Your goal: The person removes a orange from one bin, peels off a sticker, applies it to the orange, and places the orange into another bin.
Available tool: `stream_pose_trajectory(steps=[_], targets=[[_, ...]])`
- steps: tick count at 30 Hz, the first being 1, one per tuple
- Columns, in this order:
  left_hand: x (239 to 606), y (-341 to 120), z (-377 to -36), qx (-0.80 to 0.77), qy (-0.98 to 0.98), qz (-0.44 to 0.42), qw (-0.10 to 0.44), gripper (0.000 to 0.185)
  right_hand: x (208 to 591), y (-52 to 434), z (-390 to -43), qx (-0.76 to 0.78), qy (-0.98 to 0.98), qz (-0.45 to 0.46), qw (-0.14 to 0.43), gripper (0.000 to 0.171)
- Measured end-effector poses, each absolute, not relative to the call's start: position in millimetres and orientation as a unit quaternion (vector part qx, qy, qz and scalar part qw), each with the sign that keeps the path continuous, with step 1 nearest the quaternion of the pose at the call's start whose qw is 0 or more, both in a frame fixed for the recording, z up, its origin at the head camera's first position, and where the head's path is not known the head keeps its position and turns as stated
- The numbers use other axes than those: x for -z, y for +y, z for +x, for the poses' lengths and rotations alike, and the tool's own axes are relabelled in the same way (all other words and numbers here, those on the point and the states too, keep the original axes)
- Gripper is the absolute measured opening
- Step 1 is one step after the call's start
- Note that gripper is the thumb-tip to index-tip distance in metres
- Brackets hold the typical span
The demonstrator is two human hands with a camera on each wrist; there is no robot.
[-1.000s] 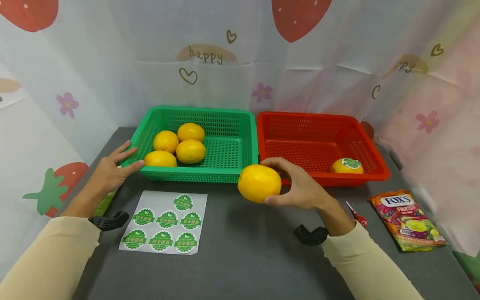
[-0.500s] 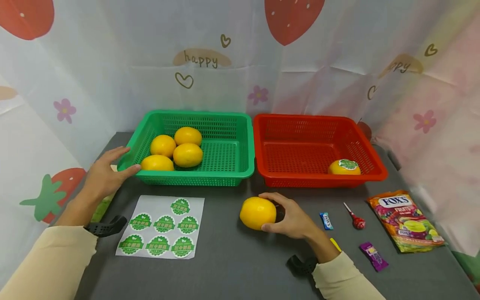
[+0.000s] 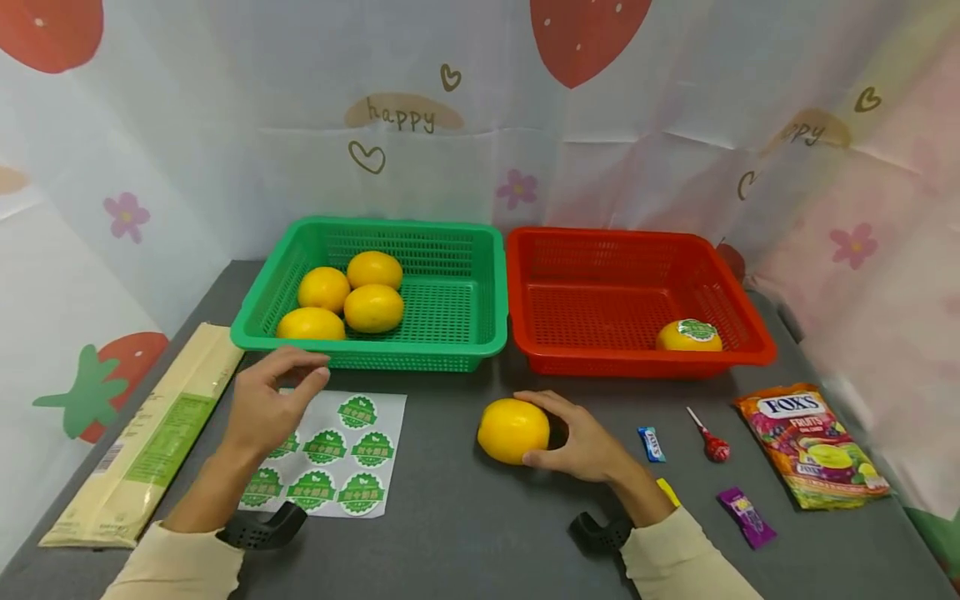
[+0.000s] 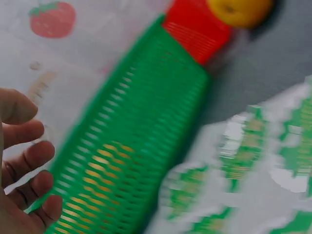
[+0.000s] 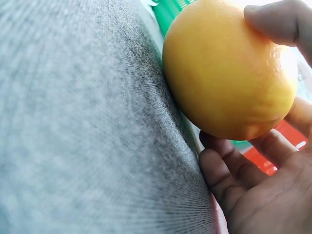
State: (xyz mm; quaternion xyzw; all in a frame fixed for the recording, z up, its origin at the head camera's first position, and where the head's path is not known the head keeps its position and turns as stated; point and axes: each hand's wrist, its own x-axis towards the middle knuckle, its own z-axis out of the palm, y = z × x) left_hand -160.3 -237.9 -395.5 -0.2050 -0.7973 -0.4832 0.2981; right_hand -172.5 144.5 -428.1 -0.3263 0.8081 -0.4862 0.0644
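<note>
My right hand holds a yellow orange on the grey table, thumb and fingers around its right side. The right wrist view shows the orange against the cloth, the thumb and fingers on opposite sides. My left hand hovers with loosely bent fingers over the left part of a white sheet of round green stickers, hiding some of them. In the left wrist view that hand has nothing between its fingers. Several oranges lie in the green basket behind the sheet.
A red basket beside the green one holds an orange with a green sticker. Rightward lie a blue-wrapped candy, a lollipop, a purple candy and a candy bag. A long cream-and-green packet lies left.
My right hand has lowered the orange from in front of the baskets to the table. My left hand has left the green basket's rim and moved toward me and right, over the stickers.
</note>
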Motion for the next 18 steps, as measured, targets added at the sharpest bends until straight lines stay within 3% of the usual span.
stream_pose_trajectory(steps=[8,18], targets=[[464,-245,-181,0.431,-0.883,-0.096,0.158,0.022,459,154,-188,0.476,0.812,-0.332,0.07,0.07],[482,-243,-184,0.378,-0.911,-0.11,0.124,0.028,469,157,-193,0.483,0.804,-0.341,0.07,0.071]])
